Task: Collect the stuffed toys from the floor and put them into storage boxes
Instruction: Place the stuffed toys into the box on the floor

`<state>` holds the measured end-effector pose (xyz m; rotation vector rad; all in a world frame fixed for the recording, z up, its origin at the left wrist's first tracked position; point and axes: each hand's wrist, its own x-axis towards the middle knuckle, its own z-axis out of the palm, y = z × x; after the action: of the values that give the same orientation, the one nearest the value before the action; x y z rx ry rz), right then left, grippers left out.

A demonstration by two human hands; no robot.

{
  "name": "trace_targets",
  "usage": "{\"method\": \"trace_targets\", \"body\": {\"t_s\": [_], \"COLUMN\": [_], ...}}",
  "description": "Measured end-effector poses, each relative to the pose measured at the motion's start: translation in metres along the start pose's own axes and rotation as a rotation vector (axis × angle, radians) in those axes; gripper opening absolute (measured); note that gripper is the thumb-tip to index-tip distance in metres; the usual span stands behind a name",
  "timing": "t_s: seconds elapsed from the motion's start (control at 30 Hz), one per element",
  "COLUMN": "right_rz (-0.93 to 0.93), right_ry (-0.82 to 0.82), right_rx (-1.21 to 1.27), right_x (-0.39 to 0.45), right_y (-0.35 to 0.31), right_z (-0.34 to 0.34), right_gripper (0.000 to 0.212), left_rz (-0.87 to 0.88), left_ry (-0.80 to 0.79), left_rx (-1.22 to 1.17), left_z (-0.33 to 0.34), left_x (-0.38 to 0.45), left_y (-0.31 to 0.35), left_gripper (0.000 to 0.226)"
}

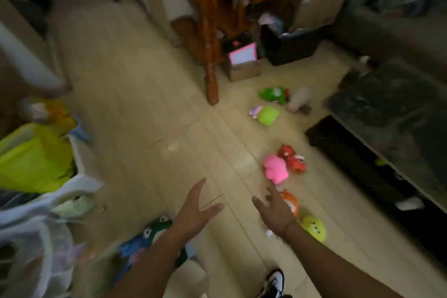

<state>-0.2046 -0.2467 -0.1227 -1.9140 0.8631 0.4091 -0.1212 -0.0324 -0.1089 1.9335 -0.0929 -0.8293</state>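
A yellow-green bag (pixel 31 155) is seen at the far left. A blue and green toy (pixel 145 237) lies partly hidden under the left forearm. The left hand (pixel 196 208) is held out over the floor (pixel 135 104), fingers spread, nothing gripped. The right hand (pixel 273 210) is likewise spread and empty, above an orange toy (pixel 291 202). Beyond it lie a pink toy (pixel 275 168) touching a red toy (pixel 292 158), and nearer, a yellow toy (pixel 314 227). Two green toys (pixel 268 115) lie farther off, near a black box (pixel 287 48).

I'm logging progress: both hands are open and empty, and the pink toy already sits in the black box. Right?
Not quite. The head view shows the pink toy on the floor beside a red toy. Both the left hand and right hand are open and empty.
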Motion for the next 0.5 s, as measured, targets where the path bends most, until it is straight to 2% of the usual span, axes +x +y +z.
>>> {"method": "trace_targets", "body": {"t_s": [0.07, 0.17, 0.23, 0.43, 0.5], "right_rz": [0.059, 0.133, 0.185, 0.384, 0.459], "right_ry": [0.044, 0.160, 0.212, 0.360, 0.429], "right_rx": [0.074, 0.183, 0.236, 0.431, 0.515], "right_x": [-0.005, -0.003, -0.001, -0.015, -0.025], "right_y": [0.027, 0.068, 0.097, 0.178, 0.202], "right_z": [-0.045, -0.105, -0.136, -0.188, -0.199], "right_gripper": [0.089, 0.070, 0.065, 0.064, 0.065], "left_rz": [0.038, 0.102, 0.123, 0.144, 0.143], "left_ry": [-0.067, -0.171, -0.268, -0.555, -0.632], "left_rx": [0.056, 0.142, 0.184, 0.308, 0.358], "left_z": [0.051, 0.128, 0.177, 0.287, 0.315], "left_x": [0.018, 0.046, 0.062, 0.081, 0.090], "left_y": [0.029, 0.067, 0.085, 0.122, 0.128], "left_gripper": [0.090, 0.086, 0.085, 0.082, 0.089]}}
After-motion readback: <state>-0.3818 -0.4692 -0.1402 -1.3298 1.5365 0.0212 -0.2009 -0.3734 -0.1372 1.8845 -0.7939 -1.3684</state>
